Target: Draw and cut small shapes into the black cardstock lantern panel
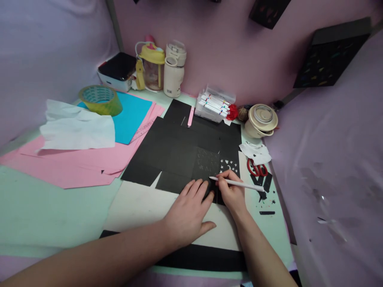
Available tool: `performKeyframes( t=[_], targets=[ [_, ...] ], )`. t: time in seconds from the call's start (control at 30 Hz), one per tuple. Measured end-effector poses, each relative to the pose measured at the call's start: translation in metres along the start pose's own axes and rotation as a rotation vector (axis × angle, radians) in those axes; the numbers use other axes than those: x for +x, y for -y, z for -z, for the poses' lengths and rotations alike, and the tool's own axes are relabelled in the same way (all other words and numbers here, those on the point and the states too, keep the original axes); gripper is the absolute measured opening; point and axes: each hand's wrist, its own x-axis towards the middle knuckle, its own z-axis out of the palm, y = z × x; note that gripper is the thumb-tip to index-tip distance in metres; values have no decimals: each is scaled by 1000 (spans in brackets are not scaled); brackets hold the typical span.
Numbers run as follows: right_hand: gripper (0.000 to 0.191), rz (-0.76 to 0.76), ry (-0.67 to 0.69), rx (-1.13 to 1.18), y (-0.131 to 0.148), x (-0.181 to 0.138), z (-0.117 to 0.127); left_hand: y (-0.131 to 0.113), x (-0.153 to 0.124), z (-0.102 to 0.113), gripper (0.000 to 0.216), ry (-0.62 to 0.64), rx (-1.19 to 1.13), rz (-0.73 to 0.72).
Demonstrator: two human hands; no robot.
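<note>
The left grip (187, 213) is laid flat and released, palm down. Its fingers are spread on the near edge of the black sheet (179, 151), and nothing is held. Just at its 3 o'clock, the right grip (231, 191) is seen clenched around a white pen-shaped tool (239, 184), held as a pencil is held. The tool's tip is pointed towards 9 o'clock and set against the black sheet, just beyond the left fingertips. Whether the tip presses in cannot be told.

The black sheet is spread at the centre of the worktop (44, 211), partly over a white board (137, 207). At 12 o'clock from the right grip, small star and heart cut-outs (229, 164) are shown in the sheet. At 3 o'clock from them, red-handled scissors (256, 169) are laid beside a crumpled white scrap (255, 151), with black offcuts (265, 195) scattered near them at 6 o'clock.

Further back, at 12 o'clock, a clear box of markers (214, 104) is seen, with a pink pen (190, 116) at its 9 o'clock, lying on the black sheet. Out at 10 o'clock from the left grip, pink paper (74, 163) is fanned out. A blue sheet (131, 115), a white tissue (77, 127) and a roll of tape (100, 99) are stacked upon it.
</note>
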Motion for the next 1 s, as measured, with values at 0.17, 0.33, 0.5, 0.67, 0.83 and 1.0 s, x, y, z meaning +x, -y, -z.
performKeyframes(
  t=[0.17, 0.33, 0.5, 0.67, 0.83, 1.0],
  targets=[
    [13, 4, 5, 3, 0, 0, 0, 0, 0, 0, 74, -5, 9, -2],
    [13, 17, -2, 6, 1, 0, 0, -1, 1, 0, 73, -11, 15, -8],
    [13, 19, 0, 22, 2, 0, 0, 0, 1, 1, 72, -12, 16, -6],
    [13, 13, -62, 85, 0, -1, 1, -1, 0, 0, 72, -13, 19, -5],
    [12, 32, -266, 186, -1, -2, 3, 0, -1, -1, 71, -9, 14, -1],
    [10, 25, -355, 215, 2, 1, 5, 1, -1, 0, 71, -6, 1, -6]
  ],
)
